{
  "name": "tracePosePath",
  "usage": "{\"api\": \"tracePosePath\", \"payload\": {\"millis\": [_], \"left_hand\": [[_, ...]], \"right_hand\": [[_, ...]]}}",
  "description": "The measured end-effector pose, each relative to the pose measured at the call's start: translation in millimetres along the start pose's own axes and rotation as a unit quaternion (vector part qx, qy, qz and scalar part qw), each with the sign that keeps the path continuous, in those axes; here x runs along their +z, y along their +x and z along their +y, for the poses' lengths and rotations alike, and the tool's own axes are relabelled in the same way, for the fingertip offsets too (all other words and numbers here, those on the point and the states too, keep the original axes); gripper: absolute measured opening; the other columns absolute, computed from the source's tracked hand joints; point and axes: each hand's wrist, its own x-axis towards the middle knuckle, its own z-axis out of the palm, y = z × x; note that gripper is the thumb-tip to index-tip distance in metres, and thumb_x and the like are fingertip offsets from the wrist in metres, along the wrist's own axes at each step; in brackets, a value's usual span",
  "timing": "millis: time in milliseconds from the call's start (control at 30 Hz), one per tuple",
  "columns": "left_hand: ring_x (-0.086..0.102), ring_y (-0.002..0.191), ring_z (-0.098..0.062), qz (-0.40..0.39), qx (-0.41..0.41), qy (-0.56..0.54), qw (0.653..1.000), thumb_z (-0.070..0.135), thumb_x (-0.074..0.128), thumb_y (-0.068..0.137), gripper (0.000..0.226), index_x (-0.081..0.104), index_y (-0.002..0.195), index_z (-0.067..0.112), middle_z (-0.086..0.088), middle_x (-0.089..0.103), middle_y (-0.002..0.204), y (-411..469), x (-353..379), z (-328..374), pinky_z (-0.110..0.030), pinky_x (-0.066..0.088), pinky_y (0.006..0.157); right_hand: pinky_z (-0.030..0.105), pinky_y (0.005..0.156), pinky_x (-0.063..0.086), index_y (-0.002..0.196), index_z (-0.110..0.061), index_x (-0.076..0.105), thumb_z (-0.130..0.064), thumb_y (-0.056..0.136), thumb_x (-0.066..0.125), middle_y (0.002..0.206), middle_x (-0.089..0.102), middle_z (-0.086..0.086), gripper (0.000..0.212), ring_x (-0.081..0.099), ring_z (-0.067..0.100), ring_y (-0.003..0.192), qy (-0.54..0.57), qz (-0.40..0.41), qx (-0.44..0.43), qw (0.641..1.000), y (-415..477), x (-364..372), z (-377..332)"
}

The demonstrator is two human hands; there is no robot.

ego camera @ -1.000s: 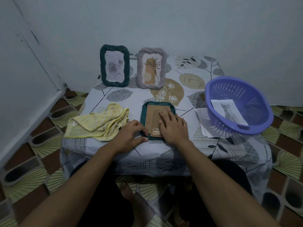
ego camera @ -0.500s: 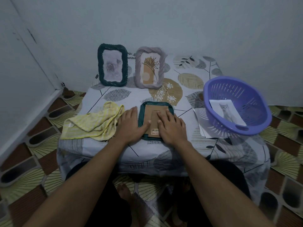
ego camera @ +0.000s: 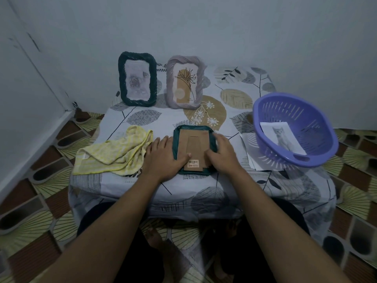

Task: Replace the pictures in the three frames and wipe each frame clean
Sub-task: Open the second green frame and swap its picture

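A: Where is the frame being worked on?

B: The face-down frame (ego camera: 193,149) lies flat between the two hands, its long side running straight away from the person. Its cardboard back (ego camera: 184,139) is up, with the barcode sticker (ego camera: 193,162) at the near end.

A: And the hands?

B: The left hand (ego camera: 163,158) lies flat along the left rim, fingers fairly straight, thumb pressing the back just beside the sticker. The right hand (ego camera: 222,154) has its fingers bent over the right rim and its thumb on the cardboard, so it grips that edge. Both touch the frame; neither is nearer. I'd judge the back is about to be worked loose or pressed home, I can't tell which.

A: What else is in reach?

B: A yellow cloth (ego camera: 116,154) is crumpled just outside the left hand. Well outside the right hand, a purple basket (ego camera: 265,111) sits tilted on loose sheets (ego camera: 248,158), with a cat picture (ego camera: 283,139) inside. Beyond the fingertips, a green frame (ego camera: 137,79) and a grey frame (ego camera: 184,82) stand upright side by side near the wall (ego camera: 224,27).

A: The surface?

B: A low table under a leaf-print tablecloth (ego camera: 142,119) that drapes over the near edge, set in a corner on a patterned floor (ego camera: 30,221). The light is dim.
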Motion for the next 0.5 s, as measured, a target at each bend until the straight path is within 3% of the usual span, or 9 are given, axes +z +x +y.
{"api": "tracePosePath", "payload": {"millis": [100, 167, 267, 500], "left_hand": [[0.02, 0.149, -0.03, -0.009, 0.002, -0.014, 1.0, 0.083, 0.026, 0.08, 0.098, 0.027, 0.154, 0.019, -0.007, 0.028, 0.161, 0.9, 0.9, -0.5, -0.046, 0.015, 0.121], [0.018, 0.15, -0.03, -0.012, 0.004, -0.021, 1.0, 0.083, 0.026, 0.081, 0.097, 0.027, 0.153, 0.019, -0.008, 0.027, 0.161, 1.0, 1.4, -0.5, -0.046, 0.014, 0.122], [0.016, 0.151, -0.028, -0.016, 0.01, -0.026, 0.999, 0.079, 0.031, 0.086, 0.092, 0.025, 0.154, 0.017, -0.01, 0.025, 0.162, 1.0, 2.2, -0.5, -0.046, 0.011, 0.123], [0.018, 0.151, -0.028, -0.018, 0.014, -0.029, 0.999, 0.081, 0.027, 0.085, 0.095, 0.026, 0.154, 0.016, -0.01, 0.027, 0.162, 1.3, 3.7, -1.4, -0.046, 0.015, 0.123]], "right_hand": [[0.049, 0.115, 0.019, 0.154, -0.019, 0.027, -0.045, 0.088, 0.063, 0.163, 0.021, 0.003, 0.079, 0.023, 0.029, 0.147, -0.115, -0.005, 0.042, 0.993, -11.0, -12.6, 4.1], [0.045, 0.111, 0.021, 0.151, -0.024, 0.035, -0.05, 0.087, 0.064, 0.16, 0.03, 0.0, 0.075, 0.025, 0.026, 0.145, -0.155, -0.027, 0.025, 0.987, -18.5, -16.9, 6.7], [0.041, 0.104, 0.024, 0.147, -0.027, 0.041, -0.05, 0.086, 0.066, 0.15, 0.045, -0.003, 0.069, 0.032, 0.024, 0.139, -0.162, -0.017, 0.007, 0.987, -24.5, -18.0, 9.7], [0.04, 0.105, 0.024, 0.145, -0.029, 0.045, -0.047, 0.09, 0.063, 0.148, 0.047, -0.005, 0.061, 0.032, 0.023, 0.138, -0.154, 0.0, -0.001, 0.988, -25.6, -16.0, 13.5]]}}
